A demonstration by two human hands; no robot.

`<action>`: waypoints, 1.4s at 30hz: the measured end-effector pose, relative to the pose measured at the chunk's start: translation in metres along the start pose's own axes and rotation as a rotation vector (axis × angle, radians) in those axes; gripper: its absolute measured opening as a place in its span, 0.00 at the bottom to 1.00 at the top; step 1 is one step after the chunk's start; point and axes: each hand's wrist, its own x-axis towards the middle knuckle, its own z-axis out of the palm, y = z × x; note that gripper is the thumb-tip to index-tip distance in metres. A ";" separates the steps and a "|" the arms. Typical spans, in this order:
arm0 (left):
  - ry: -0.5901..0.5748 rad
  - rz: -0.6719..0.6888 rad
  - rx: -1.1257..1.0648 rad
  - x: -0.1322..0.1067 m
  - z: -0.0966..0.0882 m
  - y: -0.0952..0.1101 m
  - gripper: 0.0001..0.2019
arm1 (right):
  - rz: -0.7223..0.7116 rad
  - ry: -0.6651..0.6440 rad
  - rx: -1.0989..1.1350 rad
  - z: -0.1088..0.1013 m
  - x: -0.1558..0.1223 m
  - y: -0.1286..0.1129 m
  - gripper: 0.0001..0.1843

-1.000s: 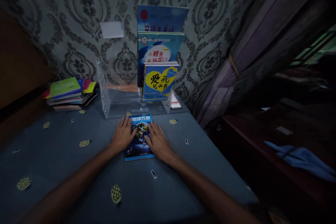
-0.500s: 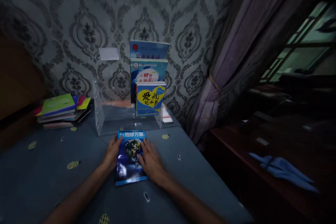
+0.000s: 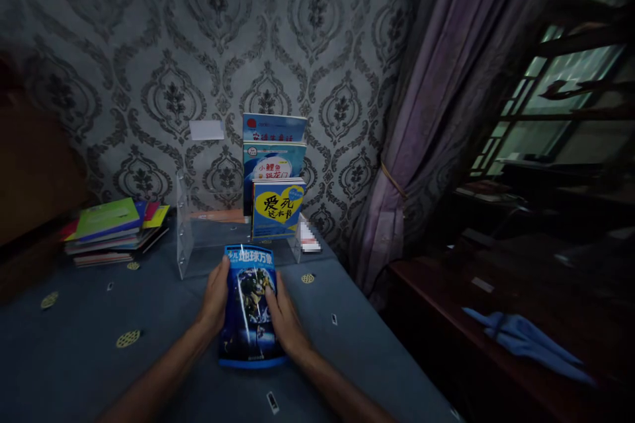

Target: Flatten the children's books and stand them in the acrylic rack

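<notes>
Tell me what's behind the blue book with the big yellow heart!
Behind the heart book stand a teal book with a white oval and, farther back, a blue book with a red spot. Most of their lower covers is hidden from view.

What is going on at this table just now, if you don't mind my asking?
A person is holding a book with a globe on its cover, the left hand on one long side and the right hand on the other. Whether its lower edge touches the table is hard to tell. Just beyond is a clear rack, with other books standing one behind another toward its right end. A pile of books lies to the rack's left.
</notes>
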 end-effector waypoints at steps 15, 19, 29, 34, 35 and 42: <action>-0.176 0.378 0.327 -0.015 -0.023 0.002 0.34 | -0.384 0.185 -0.048 -0.018 -0.022 0.003 0.30; -0.291 0.371 0.514 -0.030 -0.050 0.008 0.30 | -0.440 0.102 -0.126 -0.049 -0.049 0.012 0.21; -0.650 0.378 0.821 -0.073 -0.081 0.033 0.24 | -0.367 -0.122 -0.217 -0.075 -0.091 -0.014 0.23; -0.578 0.354 0.739 -0.063 -0.064 0.048 0.26 | -0.296 0.006 -0.169 -0.080 -0.073 -0.037 0.20; -0.577 0.361 0.731 -0.057 -0.058 0.054 0.25 | -0.298 0.020 -0.158 -0.080 -0.066 -0.043 0.18; -0.486 0.729 0.887 -0.008 0.011 0.090 0.19 | -0.567 0.193 -0.153 -0.082 0.020 -0.081 0.13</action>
